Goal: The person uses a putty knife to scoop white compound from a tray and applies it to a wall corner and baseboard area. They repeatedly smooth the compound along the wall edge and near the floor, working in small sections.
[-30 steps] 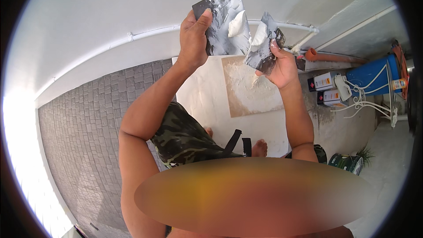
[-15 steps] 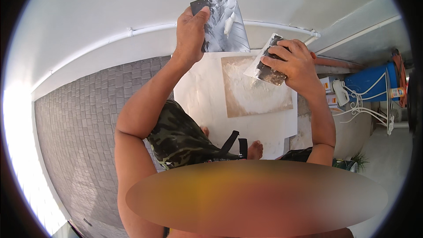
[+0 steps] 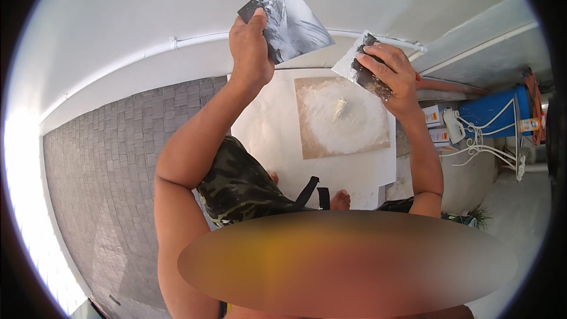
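My left hand (image 3: 251,47) is closed on a square dark plate (image 3: 292,23) smeared with white paste, raised near the wall. To its right, my right hand (image 3: 396,77) grips a smaller dark scraper (image 3: 354,65) with its fingers over the back; white paste coats the scraper’s edges. Below both hands, a square tan board (image 3: 316,142) lies on a white sheet (image 3: 260,118), with a broad whitish patch and a small lump of pale powder or paste on it. My bare feet are partly visible on the sheet.
A white wall (image 3: 177,0) with thin pipes (image 3: 201,39) runs ahead. Grey pavers (image 3: 106,183) lie at the left. At the right are an orange pipe (image 3: 449,87), a blue barrel (image 3: 490,103), rectangular cans (image 3: 437,136), a white jug (image 3: 455,127) and white curled metalwork (image 3: 490,153).
My right hand has turned over, fingers now on top of the scraper, and has risen slightly since half a second ago. The left plate is tilted differently, and its thick white blob no longer shows.
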Available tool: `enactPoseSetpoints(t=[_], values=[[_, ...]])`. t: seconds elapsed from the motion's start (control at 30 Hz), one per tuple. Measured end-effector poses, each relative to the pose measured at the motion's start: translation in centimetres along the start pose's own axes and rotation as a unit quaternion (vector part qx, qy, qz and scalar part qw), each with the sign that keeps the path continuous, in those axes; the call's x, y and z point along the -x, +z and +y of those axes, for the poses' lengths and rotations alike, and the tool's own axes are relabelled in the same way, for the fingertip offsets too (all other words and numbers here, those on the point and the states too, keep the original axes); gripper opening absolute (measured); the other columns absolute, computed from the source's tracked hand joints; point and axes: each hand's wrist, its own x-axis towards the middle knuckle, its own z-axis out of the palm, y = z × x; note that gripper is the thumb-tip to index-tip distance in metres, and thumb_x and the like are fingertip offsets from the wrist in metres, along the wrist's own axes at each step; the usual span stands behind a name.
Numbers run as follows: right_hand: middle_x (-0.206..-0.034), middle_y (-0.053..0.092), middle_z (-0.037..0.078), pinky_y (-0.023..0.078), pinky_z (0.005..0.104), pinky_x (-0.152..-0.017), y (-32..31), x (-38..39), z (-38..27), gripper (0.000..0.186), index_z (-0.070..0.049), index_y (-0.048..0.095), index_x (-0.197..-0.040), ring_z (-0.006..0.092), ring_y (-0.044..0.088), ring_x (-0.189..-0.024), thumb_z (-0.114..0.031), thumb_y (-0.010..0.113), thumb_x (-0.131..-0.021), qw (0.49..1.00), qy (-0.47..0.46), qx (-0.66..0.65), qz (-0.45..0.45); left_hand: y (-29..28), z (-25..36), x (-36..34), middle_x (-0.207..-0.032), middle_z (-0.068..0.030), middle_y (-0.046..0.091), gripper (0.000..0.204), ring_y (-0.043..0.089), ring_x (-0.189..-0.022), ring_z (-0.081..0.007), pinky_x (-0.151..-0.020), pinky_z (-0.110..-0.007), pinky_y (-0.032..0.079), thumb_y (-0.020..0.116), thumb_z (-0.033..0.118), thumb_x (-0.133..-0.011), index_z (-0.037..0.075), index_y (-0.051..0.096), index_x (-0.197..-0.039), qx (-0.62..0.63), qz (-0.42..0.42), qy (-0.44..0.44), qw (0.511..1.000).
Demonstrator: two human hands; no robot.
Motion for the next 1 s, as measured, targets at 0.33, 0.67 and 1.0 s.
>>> enactPoseSetpoints(t=[0.33,0.67,1.0], values=[[-0.131,0.064,0.011,0.048,0.046,-0.105,1.1,2.0,2.6,0.049,-0.01,0.07,-0.128,0.0342,0.062,-0.119,-0.009,0.079,-0.08,0.998,0.021,-0.056,-0.024,0.2,-1.4,0.2,-0.115,-0.0121,0.067,0.027,0.068,-0.104,-0.0219,-0.097,-0.038,0.055,0.049,0.016,-0.107,-0.003,0.056,-0.124,-0.025,-0.056,-0.251,0.966],[-0.112,0.071,0.001,0.044,0.0485,-0.107,0.0,1.0,-1.0,0.033,-0.017,0.079,-0.103,0.0264,0.062,-0.115,-0.002,0.073,-0.075,0.996,-0.015,0.012,-0.087,0.4,-1.3,1.0,-0.109,-0.0096,0.068,0.029,0.067,-0.092,-0.017,-0.081,-0.033,0.056,0.055,0.015,-0.103,-0.004,0.058,-0.124,-0.16,-0.129,-0.112,0.972],[-0.127,0.066,0.015,0.053,0.0578,-0.096,6.6,13.2,17.5,0.044,-0.007,0.055,-0.133,0.0363,0.064,-0.117,-0.005,0.057,-0.089,0.494,0.558,-0.578,0.331,0.7,0.7,3.4,-0.108,-0.0045,0.067,0.033,0.06,-0.096,-0.0113,-0.089,-0.027,0.048,0.058,0.02,-0.105,-0.004,0.06,-0.127,-0.345,-0.208,0.02,0.915]])
